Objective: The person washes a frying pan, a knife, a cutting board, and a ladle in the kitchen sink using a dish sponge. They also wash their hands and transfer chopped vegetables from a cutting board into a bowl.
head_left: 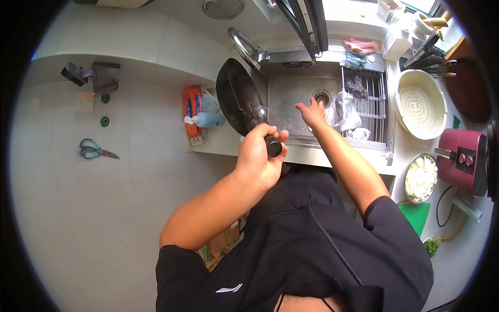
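My left hand (258, 156) is closed round the dark handle of a black wok (233, 101). The wok is tilted up on its side at the left end of the steel sink (291, 88), and its inside looks wet. Inside the sink, my right hand (313, 112) reaches towards the round drain (323, 95) with its fingers apart. No object shows in it, though its underside is hidden. A crumpled clear plastic bag (347, 112) lies just right of my right wrist, against a metal drying rack (375, 112).
A curved tap (244, 44) rises behind the wok. Left of it stand a blue spray bottle (208, 120) and an orange package (192, 101). At right are a cream colander (422, 106), a bowl of chopped white pieces (421, 179) and a maroon appliance (461, 158). Scissors (93, 149) hang on the wall.
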Demonstrator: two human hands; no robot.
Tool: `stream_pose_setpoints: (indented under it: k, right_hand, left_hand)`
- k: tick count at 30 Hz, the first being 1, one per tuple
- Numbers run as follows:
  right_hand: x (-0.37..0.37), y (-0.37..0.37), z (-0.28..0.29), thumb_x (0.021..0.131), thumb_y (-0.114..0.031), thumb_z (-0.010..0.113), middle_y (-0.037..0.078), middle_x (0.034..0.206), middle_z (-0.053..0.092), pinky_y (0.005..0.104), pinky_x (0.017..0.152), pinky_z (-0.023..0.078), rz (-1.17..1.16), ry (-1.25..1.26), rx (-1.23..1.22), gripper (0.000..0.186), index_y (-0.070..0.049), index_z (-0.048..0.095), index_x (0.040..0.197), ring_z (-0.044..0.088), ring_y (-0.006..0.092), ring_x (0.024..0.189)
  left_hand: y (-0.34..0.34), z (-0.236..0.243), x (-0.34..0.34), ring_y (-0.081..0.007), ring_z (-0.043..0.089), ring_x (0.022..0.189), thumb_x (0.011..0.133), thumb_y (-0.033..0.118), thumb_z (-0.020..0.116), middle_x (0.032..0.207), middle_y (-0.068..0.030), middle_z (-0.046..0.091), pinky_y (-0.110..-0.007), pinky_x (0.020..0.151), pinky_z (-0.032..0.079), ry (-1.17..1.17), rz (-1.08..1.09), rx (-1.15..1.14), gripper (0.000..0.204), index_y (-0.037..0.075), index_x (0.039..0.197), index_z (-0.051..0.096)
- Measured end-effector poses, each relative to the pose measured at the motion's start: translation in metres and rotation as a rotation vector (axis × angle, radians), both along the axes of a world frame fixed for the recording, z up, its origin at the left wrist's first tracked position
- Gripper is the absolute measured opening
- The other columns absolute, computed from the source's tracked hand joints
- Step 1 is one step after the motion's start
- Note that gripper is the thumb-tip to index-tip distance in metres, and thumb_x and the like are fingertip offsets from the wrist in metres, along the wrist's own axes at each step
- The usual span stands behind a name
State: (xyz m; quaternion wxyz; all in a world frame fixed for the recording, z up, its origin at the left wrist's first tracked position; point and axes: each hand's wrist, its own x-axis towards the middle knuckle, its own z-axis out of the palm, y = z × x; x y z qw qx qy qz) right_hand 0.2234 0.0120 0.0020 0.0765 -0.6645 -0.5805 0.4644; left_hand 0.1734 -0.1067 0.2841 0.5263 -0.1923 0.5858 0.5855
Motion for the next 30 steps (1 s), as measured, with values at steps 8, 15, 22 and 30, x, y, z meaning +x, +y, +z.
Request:
stream_pose_setpoints:
  k: [8,15,22,30]
  right_hand:
    - [0.008,0.014,0.087,0.091,-0.060,0.054,0.019,0.148,0.046,0.0520,0.112,0.034,-0.228,0.998,-0.887,0.073,-0.011,0.046,0.145,0.046,0.0355,0.135]
    - [0.112,-0.117,0.038,0.094,-0.044,0.058,0.013,0.106,0.070,0.0308,0.072,0.052,-0.217,0.669,-0.189,0.053,0.003,0.064,0.120,0.069,0.0198,0.080]
    - [0.313,-0.399,-0.070,0.096,-0.026,0.060,-0.002,0.075,0.058,0.0245,0.056,0.042,-0.597,0.279,0.053,0.025,-0.002,0.066,0.102,0.053,0.0077,0.063]
    - [0.372,-0.798,-0.127,0.093,-0.036,0.062,0.007,0.078,0.066,0.0371,0.060,0.051,-0.915,-0.311,-0.067,0.035,-0.002,0.067,0.094,0.065,0.0189,0.071]
  left_hand:
    - [-0.032,0.002,-0.014,-0.0158,0.064,0.081,0.085,0.006,0.059,0.084,-0.0062,0.058,-0.025,0.059,0.052,-0.005,-0.077,0.050,0.006,0.005,0.085,0.053]
    - [-0.068,-0.003,-0.043,-0.0159,0.065,0.081,0.084,0.006,0.060,0.085,-0.0056,0.061,-0.026,0.058,0.051,-0.046,-0.229,0.063,0.009,0.004,0.090,0.053]
    - [-0.085,0.007,-0.064,-0.0135,0.067,0.080,0.085,0.007,0.058,0.085,-0.0037,0.063,-0.026,0.057,0.049,-0.076,-0.387,0.095,0.004,0.006,0.087,0.054]
    - [-0.101,0.003,-0.064,-0.0150,0.068,0.076,0.083,0.007,0.055,0.082,-0.0042,0.066,-0.026,0.055,0.047,-0.018,-0.423,0.158,0.008,0.005,0.091,0.056]
